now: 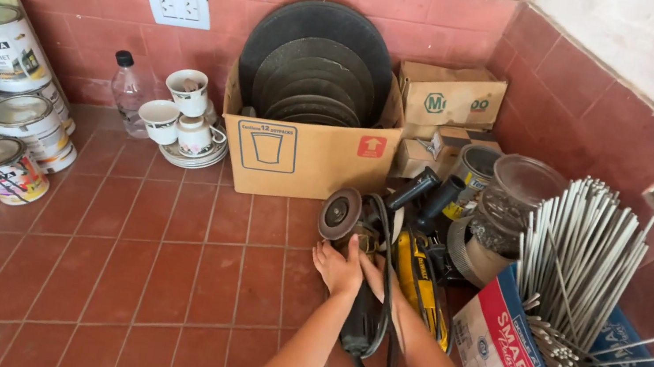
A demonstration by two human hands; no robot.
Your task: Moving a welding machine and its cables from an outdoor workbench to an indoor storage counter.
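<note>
Left hand (336,268) lying open on the angle grinder (371,236) at centre frame, on the red tiled floor (150,269); right hand (378,278) beside it, grip hidden by black cable (382,310), so cannot tell. Cardboard box (305,157) just behind.

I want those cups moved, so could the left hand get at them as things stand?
Probably yes: bare tiled floor lies between the left hand, now on the grinder, and the cups beside the box.

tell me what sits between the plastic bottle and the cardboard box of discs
In the head view, a stack of white cups and saucers stands between the plastic bottle and the cardboard box.
</note>
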